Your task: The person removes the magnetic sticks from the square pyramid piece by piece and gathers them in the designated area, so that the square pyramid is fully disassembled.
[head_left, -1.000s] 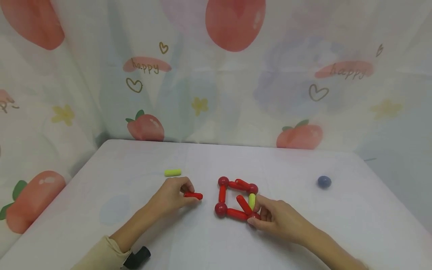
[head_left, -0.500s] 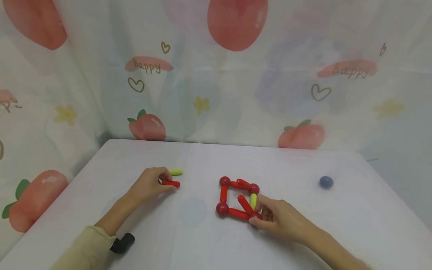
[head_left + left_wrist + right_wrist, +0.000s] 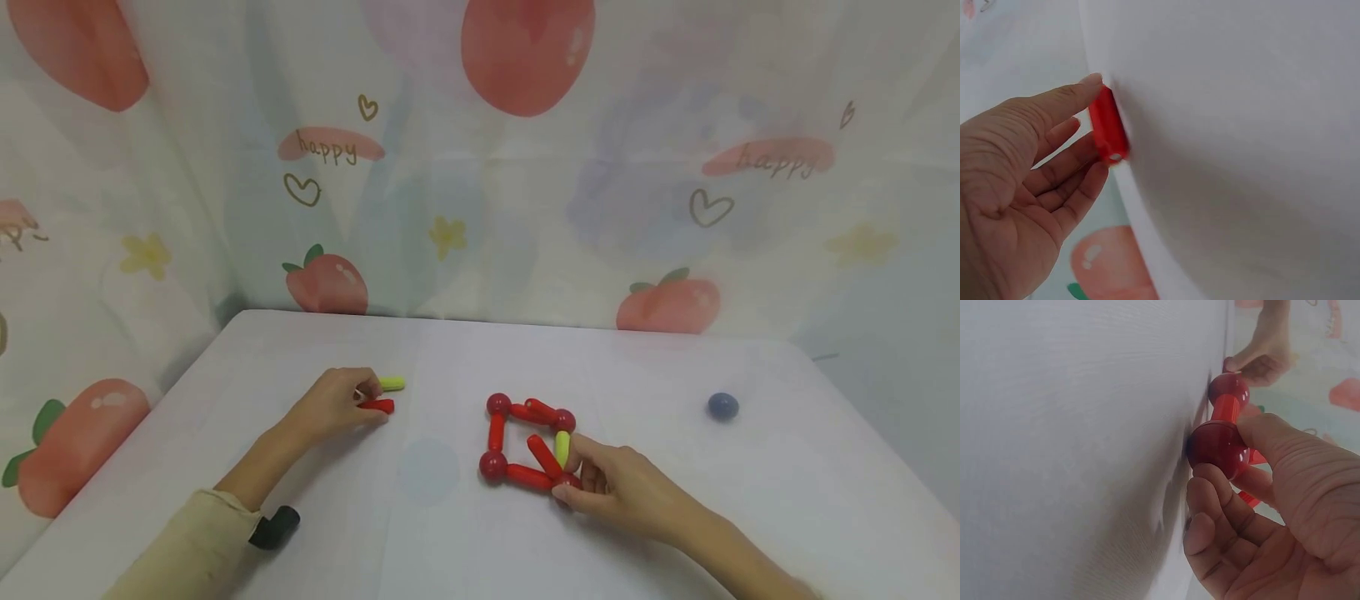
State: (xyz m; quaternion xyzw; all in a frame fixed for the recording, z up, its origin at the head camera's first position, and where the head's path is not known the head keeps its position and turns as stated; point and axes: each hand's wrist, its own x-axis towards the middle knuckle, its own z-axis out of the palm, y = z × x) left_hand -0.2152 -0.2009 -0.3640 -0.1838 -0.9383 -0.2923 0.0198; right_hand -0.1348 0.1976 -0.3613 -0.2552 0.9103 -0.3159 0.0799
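Observation:
My left hand (image 3: 333, 406) pinches a short red rod (image 3: 378, 406) between thumb and fingers, low over the table's left half. The same red rod (image 3: 1109, 125) fills the finger gap in the left wrist view. Just beyond it lies a yellow-green rod (image 3: 392, 383), partly hidden by the fingers. My right hand (image 3: 618, 487) grips a dark red ball (image 3: 1219, 449) at the near right corner of a square frame of balls and red rods (image 3: 528, 476). The frame's right side is a yellow-green rod (image 3: 562, 448). Another red rod (image 3: 543, 456) slants up from the held ball.
A blue ball (image 3: 723, 407) sits apart at the right of the white table (image 3: 450, 550). Patterned cloth (image 3: 495, 208) hangs behind and along the sides. A black cylindrical piece (image 3: 275, 528) is at the left sleeve's cuff.
My left hand has moved left and away from me, carrying the red rod from beside the square to near the loose yellow-green rod. The right hand keeps its hold on the corner ball.

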